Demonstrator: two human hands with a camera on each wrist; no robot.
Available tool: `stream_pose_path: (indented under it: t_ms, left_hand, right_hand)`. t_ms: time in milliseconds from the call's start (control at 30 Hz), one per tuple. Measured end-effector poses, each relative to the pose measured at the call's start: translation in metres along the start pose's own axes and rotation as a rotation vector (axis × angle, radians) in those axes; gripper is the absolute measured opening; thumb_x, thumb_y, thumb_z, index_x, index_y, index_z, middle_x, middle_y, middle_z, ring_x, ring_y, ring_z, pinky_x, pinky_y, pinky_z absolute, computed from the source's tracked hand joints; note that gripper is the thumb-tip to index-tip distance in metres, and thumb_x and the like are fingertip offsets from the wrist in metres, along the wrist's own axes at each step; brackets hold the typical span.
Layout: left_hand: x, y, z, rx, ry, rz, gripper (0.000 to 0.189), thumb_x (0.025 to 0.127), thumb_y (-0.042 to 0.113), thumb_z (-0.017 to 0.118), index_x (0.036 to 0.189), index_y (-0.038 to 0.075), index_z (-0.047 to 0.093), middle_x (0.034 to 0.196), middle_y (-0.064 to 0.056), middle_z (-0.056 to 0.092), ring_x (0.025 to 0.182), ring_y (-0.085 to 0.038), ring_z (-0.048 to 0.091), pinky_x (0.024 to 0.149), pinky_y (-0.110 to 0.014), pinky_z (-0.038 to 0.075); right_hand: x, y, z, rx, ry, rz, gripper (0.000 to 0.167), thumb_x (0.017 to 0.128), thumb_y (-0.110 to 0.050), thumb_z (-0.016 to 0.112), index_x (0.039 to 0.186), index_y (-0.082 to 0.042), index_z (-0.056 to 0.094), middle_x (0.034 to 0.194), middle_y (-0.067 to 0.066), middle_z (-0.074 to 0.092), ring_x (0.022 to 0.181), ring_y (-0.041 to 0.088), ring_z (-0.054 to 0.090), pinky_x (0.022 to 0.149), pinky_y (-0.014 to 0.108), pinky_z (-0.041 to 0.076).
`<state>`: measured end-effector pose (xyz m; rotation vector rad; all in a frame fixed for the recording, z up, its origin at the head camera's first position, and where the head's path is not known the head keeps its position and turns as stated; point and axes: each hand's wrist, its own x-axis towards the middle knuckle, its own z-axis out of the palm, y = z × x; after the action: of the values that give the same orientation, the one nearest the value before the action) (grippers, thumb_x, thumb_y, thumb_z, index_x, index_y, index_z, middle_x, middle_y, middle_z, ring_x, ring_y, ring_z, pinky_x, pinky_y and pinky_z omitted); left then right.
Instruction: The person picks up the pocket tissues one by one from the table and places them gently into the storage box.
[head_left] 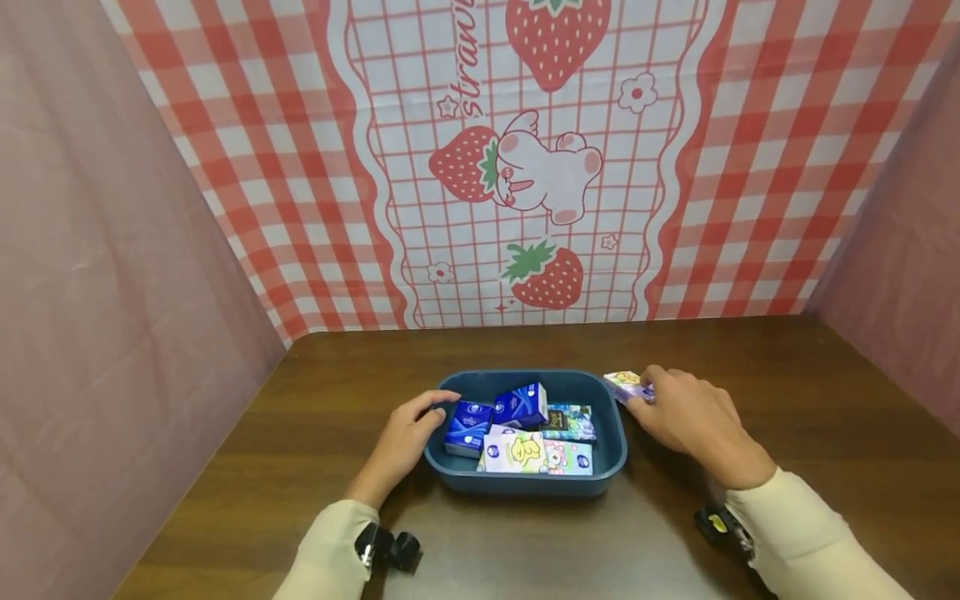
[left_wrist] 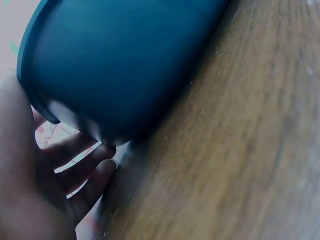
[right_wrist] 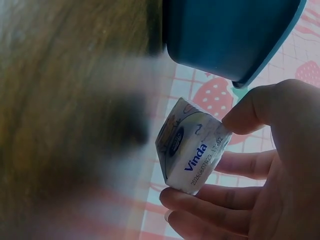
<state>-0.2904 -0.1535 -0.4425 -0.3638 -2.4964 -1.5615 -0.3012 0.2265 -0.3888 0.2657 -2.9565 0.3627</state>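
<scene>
A dark blue plastic bin [head_left: 525, 485] sits on the table with several pocket tissue packs inside. Two deep-blue packs [head_left: 469, 429] lie on its left and back, a pale pack with a yellow character [head_left: 516, 452] and a pink one [head_left: 568, 457] in front, and a patterned blue-green pack [head_left: 570, 422] at the right. My left hand [head_left: 405, 437] holds the bin's left end, thumb and index at the rim, other fingers along the outer wall [left_wrist: 125, 65]. Outside the right rim, my right hand [head_left: 686, 417] pinches a white-and-purple Vinda tissue pack [right_wrist: 192, 150] between thumb and fingers.
The brown wooden table [head_left: 300, 467] extends around the bin. A red checked strawberry cloth [head_left: 540, 167] hangs behind it, with pink curtains [head_left: 135, 292] at the sides. Each wrist wears a black strap with a small camera [head_left: 405, 552].
</scene>
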Motion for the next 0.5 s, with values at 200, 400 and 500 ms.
stream_pose_path:
  t_ms: [200,400,500]
  left_hand:
    - [0.0022,0.0000,-0.0006,0.003,-0.002,0.001,0.028,0.099,0.010,0.055,0.119,0.019,0.072,0.127,0.000,0.066,0.127,-0.024,0.054,0.110,-0.052,0.037]
    - [0.0023,-0.0002,-0.0009,0.000,-0.002,0.005,0.028,0.098,0.010,0.056,0.119,0.019,0.073,0.126,0.000,0.067,0.127,-0.023,0.055,0.110,-0.050,0.037]
    - [0.0015,-0.0008,-0.0003,0.000,0.001,0.000,0.028,0.098,0.011,0.056,0.119,0.019,0.073,0.127,0.000,0.066,0.127,-0.023,0.055,0.110,-0.051,0.038]
  right_hand:
    - [0.0006,0.0013,-0.0015,0.008,0.003,0.000,0.051,0.088,-0.041,0.066,0.118,0.000,0.062,0.101,0.020,0.067,0.074,0.029,0.059,0.060,0.055,0.052]
    - [0.0017,0.0011,-0.0009,0.008,-0.004,0.005,0.052,0.088,-0.042,0.066,0.119,0.000,0.062,0.102,0.021,0.067,0.075,0.030,0.060,0.061,0.055,0.052]
    - [0.0018,0.0010,-0.0006,0.006,-0.006,0.003,0.052,0.088,-0.042,0.066,0.119,0.000,0.062,0.101,0.021,0.067,0.074,0.030,0.059,0.060,0.054,0.052]
